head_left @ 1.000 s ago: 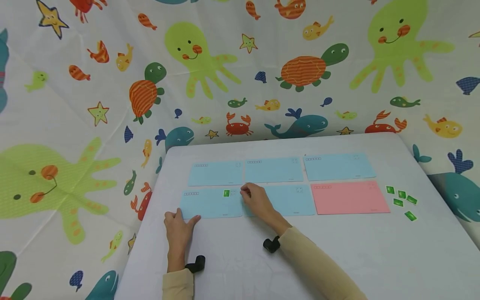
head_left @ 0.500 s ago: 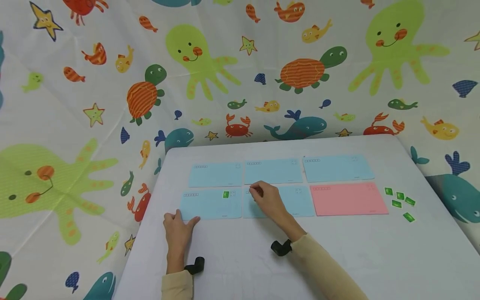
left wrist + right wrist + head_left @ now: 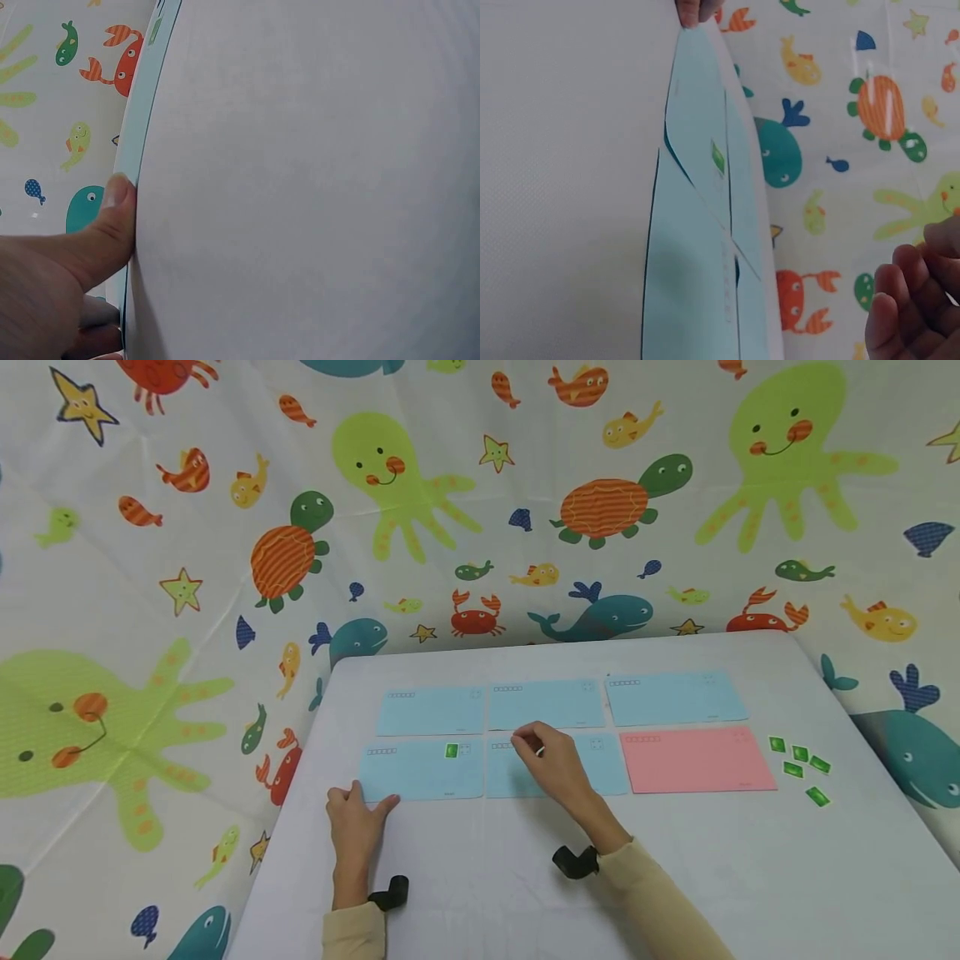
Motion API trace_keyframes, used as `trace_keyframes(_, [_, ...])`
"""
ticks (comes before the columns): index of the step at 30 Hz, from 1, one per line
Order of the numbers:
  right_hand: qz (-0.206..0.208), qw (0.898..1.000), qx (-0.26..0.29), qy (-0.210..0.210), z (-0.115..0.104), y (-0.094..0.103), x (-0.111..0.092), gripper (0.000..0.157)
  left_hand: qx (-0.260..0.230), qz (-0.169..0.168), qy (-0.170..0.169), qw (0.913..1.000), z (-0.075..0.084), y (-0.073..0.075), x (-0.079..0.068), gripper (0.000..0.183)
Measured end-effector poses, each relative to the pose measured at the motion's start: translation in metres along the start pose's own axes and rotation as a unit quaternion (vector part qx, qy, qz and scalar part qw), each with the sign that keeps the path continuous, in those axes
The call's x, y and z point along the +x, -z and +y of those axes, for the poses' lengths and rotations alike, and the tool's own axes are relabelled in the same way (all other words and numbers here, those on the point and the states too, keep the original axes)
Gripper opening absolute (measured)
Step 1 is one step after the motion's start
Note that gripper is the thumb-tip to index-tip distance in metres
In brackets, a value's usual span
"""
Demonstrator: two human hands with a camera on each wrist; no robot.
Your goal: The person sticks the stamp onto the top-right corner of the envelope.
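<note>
My left hand (image 3: 356, 822) rests on the lower left corner of the front-left blue envelope (image 3: 420, 781), thumb and fingers spread along its edges. In the left wrist view the thumb (image 3: 112, 221) touches the envelope's edge. A green stamp (image 3: 452, 750) lies on that envelope, just left of its printed stamp box. Over the neighbouring blue envelope (image 3: 501, 783) hovers my right hand (image 3: 557, 764), fingers curled and thumb near the index tip. The right wrist view shows these curled fingers (image 3: 911, 300) with nothing visible between them.
Three blue envelopes (image 3: 543, 706) form the back row. A pink envelope (image 3: 697, 764) lies at the front right. Several loose green stamps (image 3: 800, 753) are on the white table (image 3: 847, 868) beyond it. A sea-animal cloth (image 3: 442, 485) hangs behind.
My right hand has moved right, away from the front-left envelope, and over the middle one. The left hand and the stamp on the envelope have stayed in place.
</note>
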State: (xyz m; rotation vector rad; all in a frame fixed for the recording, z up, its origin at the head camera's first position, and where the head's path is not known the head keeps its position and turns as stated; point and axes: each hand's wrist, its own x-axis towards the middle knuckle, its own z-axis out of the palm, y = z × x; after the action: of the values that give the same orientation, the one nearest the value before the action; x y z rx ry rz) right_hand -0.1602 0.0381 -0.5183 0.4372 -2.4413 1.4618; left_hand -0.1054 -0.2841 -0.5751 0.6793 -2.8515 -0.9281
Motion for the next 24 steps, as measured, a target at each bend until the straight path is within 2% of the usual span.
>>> trace_keyframes(9, [-0.021, 0.999, -0.016, -0.030, -0.004, 0.013, -0.008, 0.012, 0.000, -0.001, -0.004, 1.0000, 0.000, -0.001, -0.001, 0.091])
trace_keyframes(24, [-0.017, 0.999, -0.043, -0.016, 0.000, 0.040, -0.017, 0.011, 0.004, -0.005, -0.003, 1.0000, 0.001, -0.001, -0.002, 0.090])
